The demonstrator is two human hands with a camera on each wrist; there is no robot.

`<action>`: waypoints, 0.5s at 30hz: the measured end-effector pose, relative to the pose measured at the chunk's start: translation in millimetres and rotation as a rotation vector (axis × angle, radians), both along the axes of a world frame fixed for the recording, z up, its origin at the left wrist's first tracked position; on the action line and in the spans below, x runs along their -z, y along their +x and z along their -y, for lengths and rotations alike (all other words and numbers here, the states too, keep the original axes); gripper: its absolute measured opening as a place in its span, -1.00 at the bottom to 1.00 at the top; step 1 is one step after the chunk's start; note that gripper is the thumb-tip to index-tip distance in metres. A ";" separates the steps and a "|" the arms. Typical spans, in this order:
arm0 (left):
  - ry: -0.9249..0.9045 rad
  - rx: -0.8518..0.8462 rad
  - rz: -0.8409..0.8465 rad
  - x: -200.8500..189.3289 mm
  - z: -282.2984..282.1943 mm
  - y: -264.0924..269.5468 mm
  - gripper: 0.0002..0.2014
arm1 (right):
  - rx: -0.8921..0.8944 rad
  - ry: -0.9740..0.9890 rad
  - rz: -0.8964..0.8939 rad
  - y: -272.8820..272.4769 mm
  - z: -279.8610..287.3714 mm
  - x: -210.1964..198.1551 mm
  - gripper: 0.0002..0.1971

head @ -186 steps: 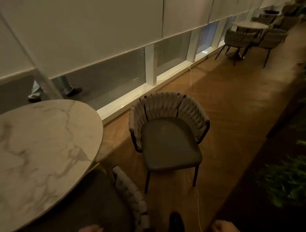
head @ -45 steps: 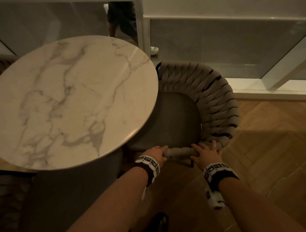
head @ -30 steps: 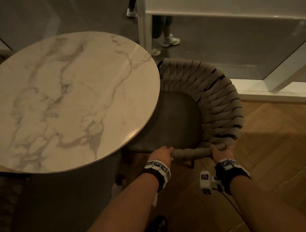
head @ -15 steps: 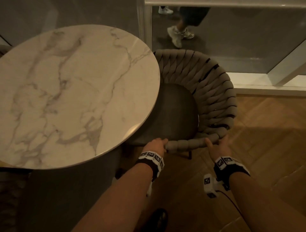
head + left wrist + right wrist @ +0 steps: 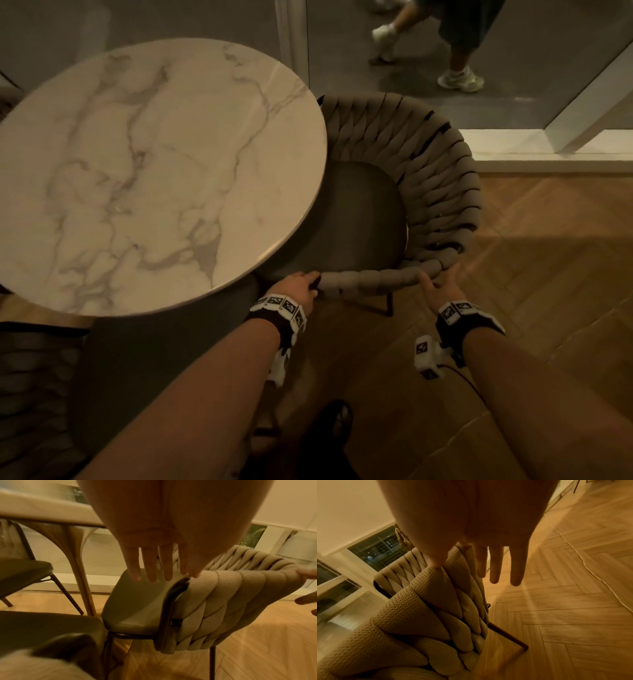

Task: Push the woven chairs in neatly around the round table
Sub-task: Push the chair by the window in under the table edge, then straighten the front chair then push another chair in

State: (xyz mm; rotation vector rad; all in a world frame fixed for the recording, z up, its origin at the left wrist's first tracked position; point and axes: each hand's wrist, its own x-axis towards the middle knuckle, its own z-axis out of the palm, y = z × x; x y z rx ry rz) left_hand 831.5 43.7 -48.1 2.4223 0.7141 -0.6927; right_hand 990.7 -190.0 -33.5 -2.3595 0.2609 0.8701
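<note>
1. A round table (image 5: 150, 171) with a veined marble-look top fills the left of the head view; only the left wrist view shows its curved pedestal base (image 5: 80, 568) and a second chair (image 5: 25, 573) on thin dark legs beyond it.
2. The left hand (image 5: 296, 286) rests at the near arm end of the woven chair (image 5: 428, 178), fingers (image 5: 150, 566) straight and slightly spread over the seat edge, gripping nothing.
3. The woven chair, its padded seat (image 5: 349, 219) partly tucked under the tabletop, stands between the table and a glass wall; thick knitted straps braid round a dark metal frame (image 5: 171, 601).
4. The right hand (image 5: 440, 287) lies flat against the chair's back corner, thumb touching the weave and fingers (image 5: 496, 568) extended, unclenched.
5. Herringbone wood floor (image 5: 548, 274) spreads right; the right wrist view alone shows a pale cord (image 5: 590, 572) across it. A passer-by's legs (image 5: 459, 51) show beyond the glass.
</note>
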 end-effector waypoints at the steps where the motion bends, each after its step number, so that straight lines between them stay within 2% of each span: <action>1: 0.017 -0.017 0.022 -7.5 -5.5 -10.5 -0.51 | -0.021 -0.021 0.011 -4.6 0.3 -1.5 -0.20; 4: 0.055 -0.082 0.063 -30.9 -26.1 -52.6 -0.59 | -0.174 -0.107 0.056 -32.8 3.0 0.3 -0.42; 6: 0.061 -0.147 0.096 -46.0 -45.0 -89.1 -0.66 | -0.305 -0.140 -0.003 -61.7 4.3 7.8 -0.52; 10: 0.075 -0.341 0.156 -70.8 -91.6 -181.5 -0.75 | -0.451 -0.135 -0.189 -135.8 6.3 35.3 -0.52; 15: 0.184 -0.502 0.096 -74.6 -163.4 -325.0 -0.78 | -0.557 -0.202 -0.241 -234.0 -11.4 45.1 -0.53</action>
